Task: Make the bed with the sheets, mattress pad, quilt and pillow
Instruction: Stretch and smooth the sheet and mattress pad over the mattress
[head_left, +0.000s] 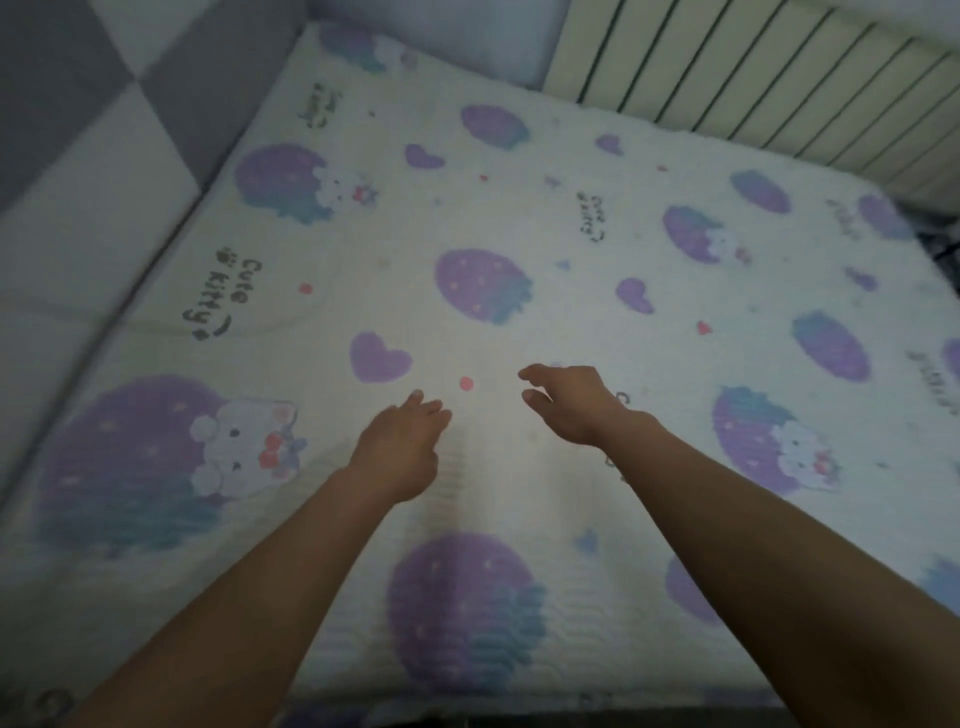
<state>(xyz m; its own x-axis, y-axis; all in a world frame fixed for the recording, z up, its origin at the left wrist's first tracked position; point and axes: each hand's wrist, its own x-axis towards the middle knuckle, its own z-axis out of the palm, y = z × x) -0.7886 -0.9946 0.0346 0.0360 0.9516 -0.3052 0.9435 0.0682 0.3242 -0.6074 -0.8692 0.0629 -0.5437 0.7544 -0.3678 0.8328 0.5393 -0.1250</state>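
Here, arms stretched forward, left hand (400, 447) and right hand (571, 405) relaxed, empty, above mattress pad (519, 218)

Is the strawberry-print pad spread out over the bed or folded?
Spread out: the strawberry-print pad lies flat across the whole bed, reaching the padded wall, with only faint creases.

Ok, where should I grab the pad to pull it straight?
Probably the near edge, pinched from your side with the left hand and right hand. The pad lies flat, so its middle offers no fold to hold. Its left edge butts the wall panels, while the near edge ends free at the bed's side.
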